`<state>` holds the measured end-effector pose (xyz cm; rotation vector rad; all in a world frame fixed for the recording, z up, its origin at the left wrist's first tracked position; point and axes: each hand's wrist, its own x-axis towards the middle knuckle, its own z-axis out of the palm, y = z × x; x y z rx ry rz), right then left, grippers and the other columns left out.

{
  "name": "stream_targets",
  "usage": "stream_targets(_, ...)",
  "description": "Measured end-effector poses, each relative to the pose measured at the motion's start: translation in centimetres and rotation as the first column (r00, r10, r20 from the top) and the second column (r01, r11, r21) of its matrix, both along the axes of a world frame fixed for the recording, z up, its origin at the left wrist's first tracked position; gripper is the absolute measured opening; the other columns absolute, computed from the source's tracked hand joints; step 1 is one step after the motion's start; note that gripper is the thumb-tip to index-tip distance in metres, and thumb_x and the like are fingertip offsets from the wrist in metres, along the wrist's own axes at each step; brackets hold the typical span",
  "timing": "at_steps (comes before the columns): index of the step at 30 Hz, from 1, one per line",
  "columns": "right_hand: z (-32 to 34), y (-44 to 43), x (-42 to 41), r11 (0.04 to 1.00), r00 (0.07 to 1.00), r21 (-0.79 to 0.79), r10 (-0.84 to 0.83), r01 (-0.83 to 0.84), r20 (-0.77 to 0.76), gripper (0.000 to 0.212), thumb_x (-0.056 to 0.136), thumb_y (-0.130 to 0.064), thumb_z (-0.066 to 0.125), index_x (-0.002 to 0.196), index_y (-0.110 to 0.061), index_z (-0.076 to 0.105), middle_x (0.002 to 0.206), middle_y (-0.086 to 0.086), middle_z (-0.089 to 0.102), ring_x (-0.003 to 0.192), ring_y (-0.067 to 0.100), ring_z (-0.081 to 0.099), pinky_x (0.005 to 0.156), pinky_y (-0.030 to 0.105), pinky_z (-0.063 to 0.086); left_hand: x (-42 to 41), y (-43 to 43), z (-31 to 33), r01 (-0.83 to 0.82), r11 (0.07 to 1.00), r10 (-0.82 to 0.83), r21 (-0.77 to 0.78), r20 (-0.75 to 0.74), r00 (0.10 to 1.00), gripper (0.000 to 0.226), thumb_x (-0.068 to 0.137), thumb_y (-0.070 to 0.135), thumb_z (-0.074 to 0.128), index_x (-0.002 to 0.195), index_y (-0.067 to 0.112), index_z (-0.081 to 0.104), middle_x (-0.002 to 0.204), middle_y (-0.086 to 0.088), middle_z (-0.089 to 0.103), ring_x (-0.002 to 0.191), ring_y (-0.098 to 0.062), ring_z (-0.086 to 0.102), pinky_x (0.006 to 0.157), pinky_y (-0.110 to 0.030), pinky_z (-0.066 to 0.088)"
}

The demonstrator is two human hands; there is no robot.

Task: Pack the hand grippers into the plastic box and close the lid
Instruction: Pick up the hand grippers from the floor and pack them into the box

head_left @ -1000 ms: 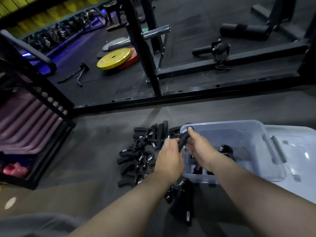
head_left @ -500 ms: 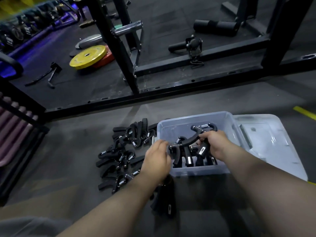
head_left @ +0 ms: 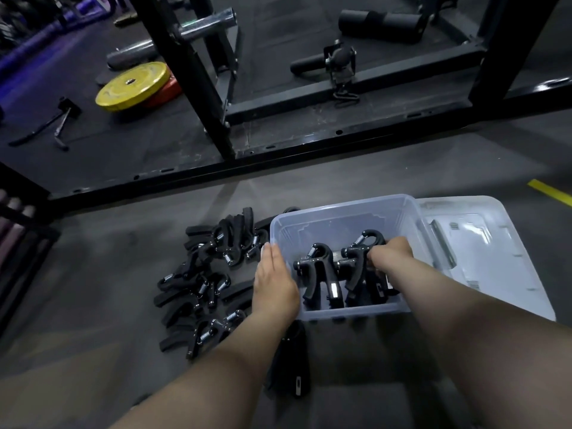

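Head view: at the far left a bar [head_left: 40, 131] lies on the dark mat, and just right of it a yellow plate [head_left: 133, 86] rests partly over a red plate [head_left: 165, 91]. A black rack [head_left: 198, 78] stands behind, its base rail running across the floor, with a roller [head_left: 380, 26] lying well beyond it. Nearer, on the grey floor, a pile [head_left: 204, 283] of black hand grippers lies loose, just left of the box [head_left: 340, 212]. The left hand [head_left: 274, 286] is flat, fingers straight and together, resting against the box's left wall and holding nothing. Below that forearm, in front of the box, lies a dark thing [head_left: 291, 366] too dim to make out. Inside the clear box a gripper [head_left: 318, 270] stands upright, spring end up, close beside the held gripper [head_left: 363, 246], which also stands spring end up. The right hand [head_left: 391, 253] reaches into the box from the right, fingers curled round that gripper's handle. More black handles show low in the box under the wrist. The lid [head_left: 495, 258] lies flat on the floor against the box's right side. A yellow stripe [head_left: 549, 191] marks the floor at the far right.
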<state>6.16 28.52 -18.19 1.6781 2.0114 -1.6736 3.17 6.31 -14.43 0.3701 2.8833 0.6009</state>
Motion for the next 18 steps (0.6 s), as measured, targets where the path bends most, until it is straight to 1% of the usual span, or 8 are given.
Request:
stream_targets(3, -1.0, 0.0, -0.8, 0.998, 0.998, 0.016, 0.064, -0.064, 0.013, 0.029, 0.064, -0.011, 0.066, 0.092, -0.006, 0.065, 0.085, 0.015, 0.069, 0.074, 0.030, 0.069, 0.071, 0.040, 0.059, 0.2, -0.2, -0.5, 0.016, 0.999, -0.018, -0.034, -0.052, 0.998, 0.075, 0.091, 0.004, 0.034, 0.155, 0.012, -0.004, 0.163, -0.004, -0.004, 0.149, -0.018, -0.002, 0.122, -0.034, 0.004)
stream_targets(5, -2.4, 0.0, -1.2, 0.992, 0.992, 0.030, 0.118, -0.119, 0.036, 0.029, 0.059, -0.015, 0.065, 0.087, -0.008, 0.067, 0.081, 0.013, 0.070, 0.070, 0.029, 0.069, 0.071, 0.043, 0.061, 0.2, -0.2, -0.6, 0.020, 0.999, -0.022, -0.033, -0.063, 0.998, 0.076, 0.090, 0.004, 0.035, 0.155, 0.012, -0.005, 0.163, -0.003, -0.005, 0.149, -0.017, -0.004, 0.122, -0.032, 0.001)
stream_targets(8, -3.1, -0.3, -1.5, 0.972, 0.976, 0.094, 0.211, -0.215, 0.058, 0.027, 0.056, -0.023, 0.070, 0.081, -0.010, 0.067, 0.080, 0.011, 0.070, 0.073, 0.029, 0.069, 0.074, 0.042, 0.060, 0.2, -0.4, -0.6, 0.038, 0.999, -0.040, -0.026, -0.062, 0.997, 0.076, 0.090, 0.003, 0.035, 0.155, 0.011, -0.005, 0.163, -0.004, -0.006, 0.149, -0.017, -0.005, 0.122, -0.032, 0.001)
stream_targets(10, -2.9, -0.5, -1.5, 0.952, 0.961, 0.141, 0.261, -0.271, 0.087, 0.021, 0.068, -0.023, 0.073, 0.084, -0.009, 0.071, 0.087, 0.013, 0.072, 0.082, 0.031, 0.069, 0.080, 0.038, 0.058, 0.2, -0.5, -0.7, 0.055, 0.998, -0.057, -0.028, -0.063, 0.996, 0.075, 0.091, 0.005, 0.036, 0.155, 0.010, -0.005, 0.163, -0.005, -0.006, 0.150, -0.018, -0.005, 0.122, -0.033, 0.000)
stream_targets(12, -3.1, -0.7, -1.4, 0.926, 0.941, 0.186, 0.305, -0.328, 0.144, 0.022, 0.078, -0.022, 0.071, 0.095, -0.008, 0.073, 0.097, 0.015, 0.072, 0.093, 0.032, 0.067, 0.085, 0.035, 0.055, 0.1, -0.6, -0.9, 0.060, 0.998, -0.062, -0.027, -0.066, 0.996, 0.075, 0.091, 0.005, 0.035, 0.155, 0.011, -0.005, 0.163, -0.006, -0.006, 0.150, -0.018, -0.005, 0.122, -0.033, 0.001)
stream_targets(14, -3.4, -0.9, -1.3, 0.903, 0.921, 0.209, 0.338, -0.375, 0.192, 0.025, 0.081, -0.022, 0.068, 0.102, -0.009, 0.072, 0.104, 0.014, 0.071, 0.098, 0.031, 0.066, 0.086, 0.034, 0.054, 0.1, -0.6, -1.0, 0.052, 0.998, -0.054, -0.020, -0.061, 0.997, 0.076, 0.090, 0.005, 0.035, 0.155, 0.011, -0.005, 0.163, -0.005, -0.006, 0.150, -0.018, -0.005, 0.122, -0.034, 0.002)
stream_targets(16, -3.7, -1.2, -1.0, 0.886, 0.903, 0.210, 0.372, -0.414, 0.213, 0.025, 0.080, -0.018, 0.066, 0.104, -0.010, 0.070, 0.105, 0.013, 0.071, 0.098, 0.031, 0.066, 0.086, 0.034, 0.054, 0.1, -0.6, -1.1, 0.052, 0.998, -0.053, -0.019, -0.060, 0.997, 0.076, 0.090, 0.004, 0.035, 0.155, 0.011, -0.005, 0.163, -0.005, -0.006, 0.150, -0.018, -0.005, 0.122, -0.035, 0.003)
stream_targets(18, -3.8, -1.3, -0.5, 0.876, 0.883, 0.202, 0.378, -0.438, 0.277, 0.027, 0.079, -0.017, 0.064, 0.104, -0.011, 0.069, 0.108, 0.013, 0.070, 0.100, 0.032, 0.066, 0.086, 0.034, 0.054, 0.1, -0.6, -1.1, 0.055, 0.998, -0.056, -0.020, -0.062, 0.996, 0.077, 0.090, 0.005, 0.036, 0.154, 0.011, -0.005, 0.163, -0.006, -0.006, 0.150, -0.018, -0.005, 0.122, -0.035, 0.003)
